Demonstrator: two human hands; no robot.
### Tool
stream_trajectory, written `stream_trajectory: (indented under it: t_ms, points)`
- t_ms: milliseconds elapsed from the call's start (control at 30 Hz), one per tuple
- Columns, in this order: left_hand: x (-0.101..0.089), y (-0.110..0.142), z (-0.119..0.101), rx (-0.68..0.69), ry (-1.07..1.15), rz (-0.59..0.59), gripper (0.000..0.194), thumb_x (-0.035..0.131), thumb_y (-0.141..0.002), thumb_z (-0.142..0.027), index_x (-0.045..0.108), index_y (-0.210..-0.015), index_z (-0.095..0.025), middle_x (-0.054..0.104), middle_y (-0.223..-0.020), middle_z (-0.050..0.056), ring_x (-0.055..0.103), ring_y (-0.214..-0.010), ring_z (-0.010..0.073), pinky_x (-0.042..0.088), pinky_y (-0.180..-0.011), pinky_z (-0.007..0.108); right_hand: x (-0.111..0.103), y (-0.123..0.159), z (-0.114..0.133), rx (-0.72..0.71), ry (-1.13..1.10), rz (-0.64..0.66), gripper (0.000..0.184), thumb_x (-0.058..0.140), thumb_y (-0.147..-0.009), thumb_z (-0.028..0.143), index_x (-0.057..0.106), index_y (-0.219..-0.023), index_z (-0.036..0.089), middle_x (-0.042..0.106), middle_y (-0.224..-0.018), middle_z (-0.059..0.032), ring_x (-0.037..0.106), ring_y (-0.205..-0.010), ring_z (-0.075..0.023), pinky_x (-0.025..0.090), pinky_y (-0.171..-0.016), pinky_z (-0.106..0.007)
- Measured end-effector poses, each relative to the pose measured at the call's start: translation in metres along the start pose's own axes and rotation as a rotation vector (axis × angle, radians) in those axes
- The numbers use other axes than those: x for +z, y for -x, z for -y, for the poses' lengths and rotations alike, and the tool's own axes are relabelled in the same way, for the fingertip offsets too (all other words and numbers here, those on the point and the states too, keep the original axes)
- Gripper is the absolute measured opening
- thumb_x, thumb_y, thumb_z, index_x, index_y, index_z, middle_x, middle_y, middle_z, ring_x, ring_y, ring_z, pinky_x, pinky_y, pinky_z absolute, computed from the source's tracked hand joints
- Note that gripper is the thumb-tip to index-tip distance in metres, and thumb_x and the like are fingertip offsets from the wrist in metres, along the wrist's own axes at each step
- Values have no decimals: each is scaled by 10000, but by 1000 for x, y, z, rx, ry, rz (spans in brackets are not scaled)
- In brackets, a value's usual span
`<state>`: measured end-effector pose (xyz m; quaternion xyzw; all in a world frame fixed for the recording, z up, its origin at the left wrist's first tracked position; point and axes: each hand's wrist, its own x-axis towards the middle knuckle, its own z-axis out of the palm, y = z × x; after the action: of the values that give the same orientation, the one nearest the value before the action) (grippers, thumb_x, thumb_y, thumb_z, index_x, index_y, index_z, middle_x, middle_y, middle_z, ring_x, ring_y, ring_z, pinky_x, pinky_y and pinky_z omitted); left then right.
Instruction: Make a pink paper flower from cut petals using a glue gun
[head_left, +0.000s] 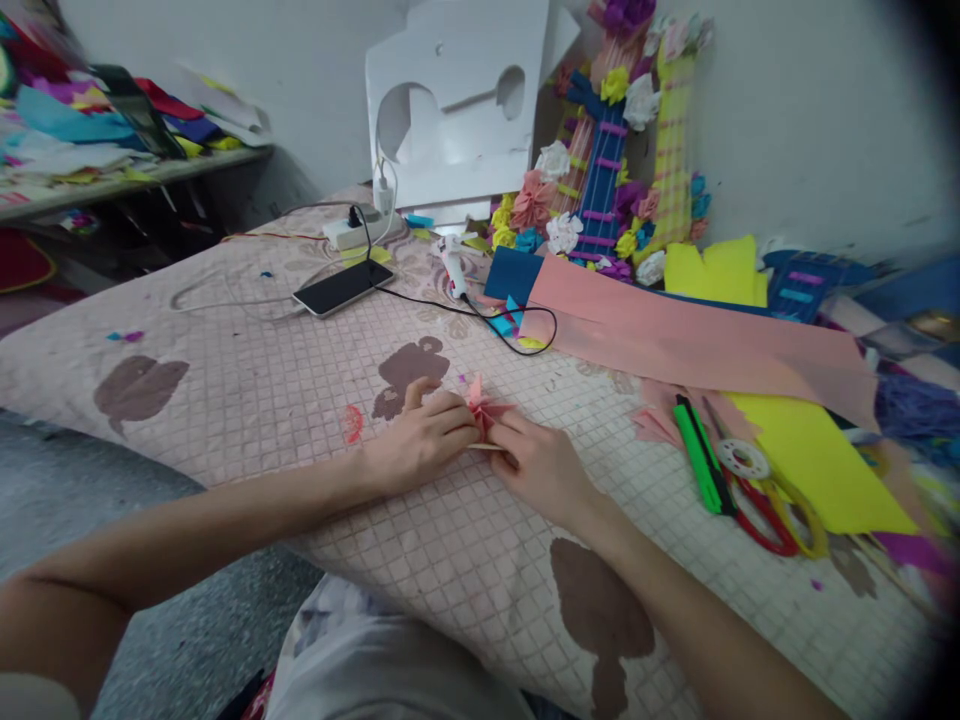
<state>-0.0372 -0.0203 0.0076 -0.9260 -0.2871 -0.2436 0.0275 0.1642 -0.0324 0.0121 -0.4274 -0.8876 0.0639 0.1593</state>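
Between my two hands is a small pink paper flower (480, 403) with pointed petals, held just above the patterned tablecloth (300, 380). The fingers of my left hand (424, 438) close on the flower from the left, and its index finger is raised a little. From the right, my right hand (541, 465) pinches the flower's lower edge. A thin pale stick (486, 447) shows under the flower between the fingertips. The fingers partly hide both the flower and the stick.
A phone (343, 288), a power strip (360, 232) and a white glue gun (451, 268) with a black cord lie farther back. On the right are a pink sheet (697, 335), a green cutter (703, 455), scissors (765, 510) and yellow paper (825, 465). Flower-trimmed paper guitars (604, 170) lean against the wall.
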Motion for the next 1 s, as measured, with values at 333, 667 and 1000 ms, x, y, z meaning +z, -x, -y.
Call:
stream_trajectory:
  t_ms: [333,667,1000]
  points:
    - [-7,1,-3,38,15,-122,108,478,-919,-161,531,-993,-219,685,-977,-21,556,-983,138,220,-1012,388,-4,0,2,0,-20,26,205,501,-837,166,602,-1014,196,638,-990,-33,605,-774,-146,404,-588,-256]
    - [0,2,0,26,65,-92,90,471,-911,-150,543,-912,-203,685,-902,-13,582,-896,142,223,-994,424,1,4,-4,-39,66,-18,142,493,-884,235,566,-991,177,634,-941,-45,605,-735,-157,405,-553,-262]
    - [6,3,3,-42,46,-54,106,464,-914,-171,563,-912,-207,677,-910,2,566,-907,156,244,-976,427,-1,8,-11,-87,41,-23,188,396,-930,215,568,-992,170,607,-977,-66,595,-769,-145,445,-598,-260]
